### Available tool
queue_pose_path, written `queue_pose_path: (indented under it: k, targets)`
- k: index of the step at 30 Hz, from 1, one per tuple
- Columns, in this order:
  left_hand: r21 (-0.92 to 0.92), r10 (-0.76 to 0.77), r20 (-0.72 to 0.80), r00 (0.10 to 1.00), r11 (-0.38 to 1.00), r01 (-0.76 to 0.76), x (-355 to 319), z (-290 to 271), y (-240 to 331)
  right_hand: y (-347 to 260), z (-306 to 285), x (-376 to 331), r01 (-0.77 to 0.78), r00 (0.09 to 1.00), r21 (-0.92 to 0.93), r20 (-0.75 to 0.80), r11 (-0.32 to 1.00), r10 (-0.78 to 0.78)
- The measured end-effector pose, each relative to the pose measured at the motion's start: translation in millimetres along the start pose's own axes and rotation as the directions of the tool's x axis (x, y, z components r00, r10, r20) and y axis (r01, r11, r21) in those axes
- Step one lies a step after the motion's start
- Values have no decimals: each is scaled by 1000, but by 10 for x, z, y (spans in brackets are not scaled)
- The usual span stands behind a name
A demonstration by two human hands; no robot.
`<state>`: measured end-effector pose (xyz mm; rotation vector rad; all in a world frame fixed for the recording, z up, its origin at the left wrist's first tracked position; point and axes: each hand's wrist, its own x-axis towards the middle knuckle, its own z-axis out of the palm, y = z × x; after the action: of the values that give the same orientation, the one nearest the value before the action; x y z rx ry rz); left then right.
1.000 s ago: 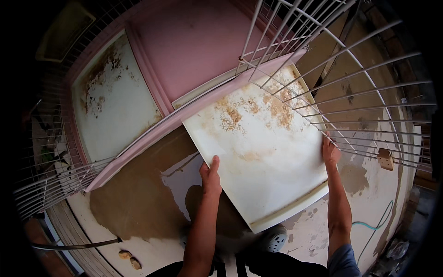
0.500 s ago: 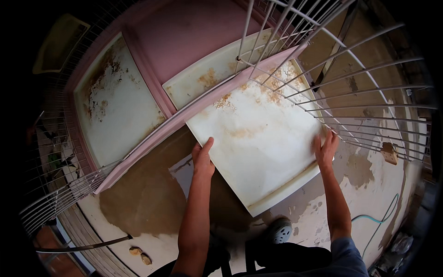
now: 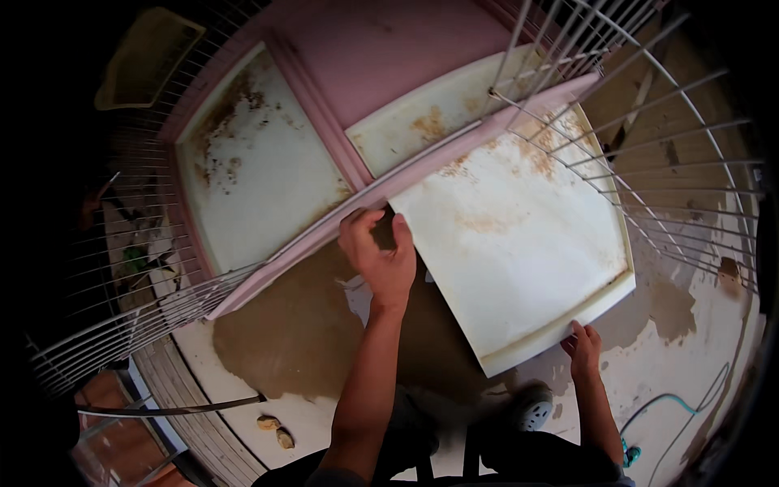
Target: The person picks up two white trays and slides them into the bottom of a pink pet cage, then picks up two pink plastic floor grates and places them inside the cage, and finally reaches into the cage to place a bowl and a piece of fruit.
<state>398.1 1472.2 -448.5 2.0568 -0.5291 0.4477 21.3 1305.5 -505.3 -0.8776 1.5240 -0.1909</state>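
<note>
Since half a second ago the left hand (image 3: 380, 261) has climbed from the tray's left edge to its upper-left corner, next to the pink frame rail, and the right hand (image 3: 583, 351) has dropped from the right side down to the tray's near lower corner; the tray itself sits pulled further out and lower in view.

Left hand — fingers curled over the corner of the white cage tray (image 3: 519, 243), thumb on one side and fingers on the other, gripping the edge where it meets the pink rail (image 3: 389, 191). Right hand — fingertips hooked over the raised lip at the lower corner; palm mostly hidden under the tray, so how tightly it closes cannot be told.

Tray: flat, roughly square sheet of smooth white plastic with a low raised rim, rust-brown stains scattered over the far half, cleaner near the person. It lies tilted, far end still tucked beneath the rail and the white wire bars (image 3: 649, 122), near end out over the floor.

Beyond: cage base of pink painted panels, a second stained white tray (image 3: 260, 170) seated in the left bay, and another pale stained panel behind the rail. Curved wire grilles on both sides. Concrete floor (image 3: 300, 341) below is wet and brown in a wide patch, pale where dry. A green hose (image 3: 673, 406) trails at lower right.
</note>
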Motion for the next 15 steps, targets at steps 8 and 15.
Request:
queue_pose_path:
  k: [8, 15]
  targets:
    - [289, 185, 152, 971, 931, -222, 716, 242, -465, -54, -19, -266, 111, 992, 72, -76, 991, -105]
    - [450, 30, 266, 964, 880, -152, 709, 306, -386, -127, -119, -347, 167, 986, 155, 1, 974, -170]
